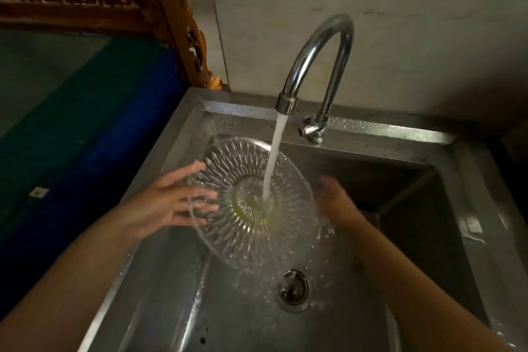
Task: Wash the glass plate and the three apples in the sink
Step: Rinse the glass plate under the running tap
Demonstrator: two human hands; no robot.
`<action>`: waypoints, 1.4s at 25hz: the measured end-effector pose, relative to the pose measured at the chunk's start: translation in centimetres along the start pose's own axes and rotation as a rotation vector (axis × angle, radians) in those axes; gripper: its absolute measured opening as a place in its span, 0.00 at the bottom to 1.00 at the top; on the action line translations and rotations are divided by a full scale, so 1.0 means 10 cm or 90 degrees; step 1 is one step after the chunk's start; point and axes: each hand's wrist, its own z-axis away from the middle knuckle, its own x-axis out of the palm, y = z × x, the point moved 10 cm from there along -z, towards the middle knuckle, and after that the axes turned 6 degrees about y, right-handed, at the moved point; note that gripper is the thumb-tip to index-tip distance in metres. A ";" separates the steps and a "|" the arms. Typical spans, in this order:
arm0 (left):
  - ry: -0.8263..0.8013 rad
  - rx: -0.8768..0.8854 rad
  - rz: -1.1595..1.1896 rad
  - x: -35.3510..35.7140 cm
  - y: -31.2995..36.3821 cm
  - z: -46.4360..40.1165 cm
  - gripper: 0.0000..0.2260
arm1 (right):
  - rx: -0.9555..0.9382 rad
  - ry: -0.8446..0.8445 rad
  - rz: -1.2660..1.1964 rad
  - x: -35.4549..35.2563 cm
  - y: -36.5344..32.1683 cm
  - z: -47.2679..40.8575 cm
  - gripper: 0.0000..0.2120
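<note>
Steel sink (357, 134), wet. Glass plate (251, 203) held tilted over basin, tap (317, 66) stream hitting its centre. Left hand (171, 203) spread, fingers flat behind plate's left rim. Right hand (334, 200) at right rim, blurred; grip unclear. Drain (293, 288) below.

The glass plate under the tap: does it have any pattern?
Yes: the glass plate is clear, with ridges radiating from its centre; head view.
</note>
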 end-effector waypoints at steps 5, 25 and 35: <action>-0.024 -0.082 0.115 0.27 -0.66 -0.08 0.30 | -0.480 0.235 0.392 -0.16 -1.57 0.05 0.30; -0.038 -0.048 0.230 0.41 -0.88 -0.25 0.22 | 0.026 0.048 0.017 -0.40 0.03 0.09 0.33; 0.054 0.117 -0.025 0.33 -0.68 -0.08 0.26 | -0.049 -0.056 -0.288 -0.59 0.33 0.51 0.19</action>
